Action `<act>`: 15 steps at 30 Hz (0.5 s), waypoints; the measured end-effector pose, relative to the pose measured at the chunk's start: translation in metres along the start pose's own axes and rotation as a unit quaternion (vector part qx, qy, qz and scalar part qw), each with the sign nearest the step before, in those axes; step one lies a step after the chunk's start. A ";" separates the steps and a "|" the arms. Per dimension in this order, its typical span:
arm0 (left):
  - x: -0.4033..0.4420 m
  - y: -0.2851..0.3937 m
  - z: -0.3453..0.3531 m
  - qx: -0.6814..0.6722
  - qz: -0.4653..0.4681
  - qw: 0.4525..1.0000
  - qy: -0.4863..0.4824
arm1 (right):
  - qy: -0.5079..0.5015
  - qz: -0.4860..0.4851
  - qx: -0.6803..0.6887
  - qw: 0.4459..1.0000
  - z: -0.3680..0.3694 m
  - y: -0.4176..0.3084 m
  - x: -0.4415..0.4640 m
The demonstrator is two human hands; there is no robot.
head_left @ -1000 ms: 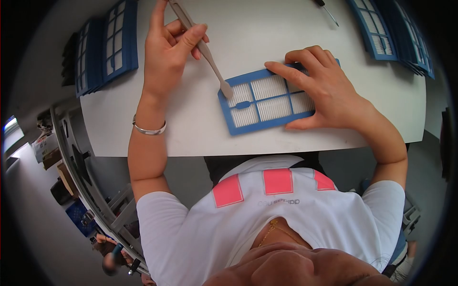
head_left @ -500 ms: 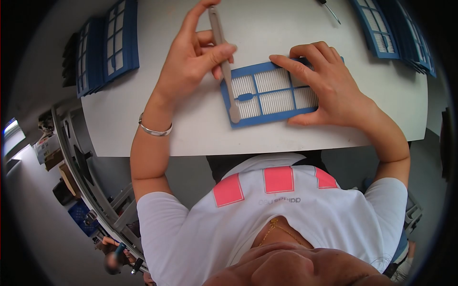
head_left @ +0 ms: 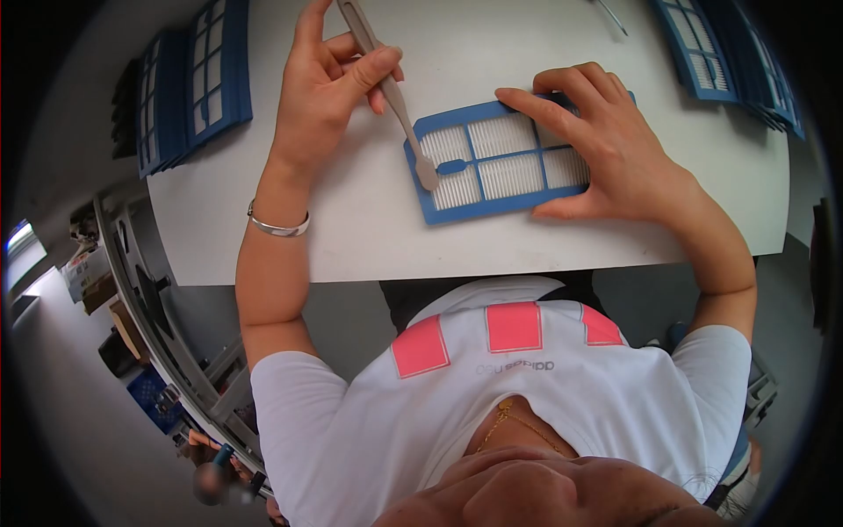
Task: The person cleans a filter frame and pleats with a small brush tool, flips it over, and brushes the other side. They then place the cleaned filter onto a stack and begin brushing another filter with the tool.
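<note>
A pleated air filter [head_left: 509, 176] with a blue frame and white pleats lies on the white table in front of me. My right hand [head_left: 606, 154] grips its right end, fingers over the far edge and thumb at the near edge, hiding part of the pleats. Between the thumb and fingers of my left hand [head_left: 338, 83] is a slim grey-beige spatula [head_left: 395, 105], held at a slant. Its rounded flat tip is over the filter's left end, beside the blue oval tab [head_left: 451, 166]; contact with the pleats cannot be told.
Stacks of similar blue-framed filters stand at the far left [head_left: 195, 83] and far right [head_left: 702, 53] of the table [head_left: 369, 237]. A screwdriver shaft [head_left: 612, 18] shows at the top edge. Another person's hand [head_left: 206, 443] is blurred at lower left.
My left hand has moved up and left, drawing the spatula's tip away from me along the filter's left end. The filter has shifted slightly away; my right hand keeps its grip.
</note>
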State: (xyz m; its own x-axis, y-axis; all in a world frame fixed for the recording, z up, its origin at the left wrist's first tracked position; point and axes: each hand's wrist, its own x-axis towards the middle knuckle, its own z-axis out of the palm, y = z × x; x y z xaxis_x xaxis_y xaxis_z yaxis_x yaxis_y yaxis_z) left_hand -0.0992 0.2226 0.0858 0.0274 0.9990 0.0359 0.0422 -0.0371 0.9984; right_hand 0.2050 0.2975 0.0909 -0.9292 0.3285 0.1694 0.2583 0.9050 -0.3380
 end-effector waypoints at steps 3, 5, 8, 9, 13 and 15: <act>-0.001 0.000 0.006 -0.002 -0.006 1.000 0.001 | -0.002 0.011 0.003 1.000 -0.001 -0.002 0.000; -0.005 -0.002 0.014 -0.018 0.013 0.998 -0.053 | 0.002 0.011 0.000 1.000 0.000 -0.002 0.000; -0.003 -0.009 0.004 -0.002 0.034 0.999 0.010 | 0.009 0.014 0.004 1.000 0.002 -0.001 0.000; 0.000 -0.010 0.001 0.004 0.048 0.998 0.033 | 0.013 0.018 0.007 1.000 0.002 0.001 -0.001; -0.004 -0.004 0.014 -0.020 0.049 0.999 -0.012 | 0.008 0.017 -0.002 1.000 0.001 -0.001 -0.001; -0.004 -0.005 0.010 0.073 0.088 0.993 0.016 | 0.004 0.016 0.005 1.000 0.001 -0.001 -0.001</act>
State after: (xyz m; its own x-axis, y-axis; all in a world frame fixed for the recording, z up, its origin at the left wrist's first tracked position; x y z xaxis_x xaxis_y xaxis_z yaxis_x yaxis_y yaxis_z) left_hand -0.0895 0.2187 0.0803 0.0151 0.9770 0.2128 0.1831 -0.2119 0.9600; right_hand 0.2055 0.2960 0.0903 -0.9182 0.3600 0.1653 0.2859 0.8911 -0.3523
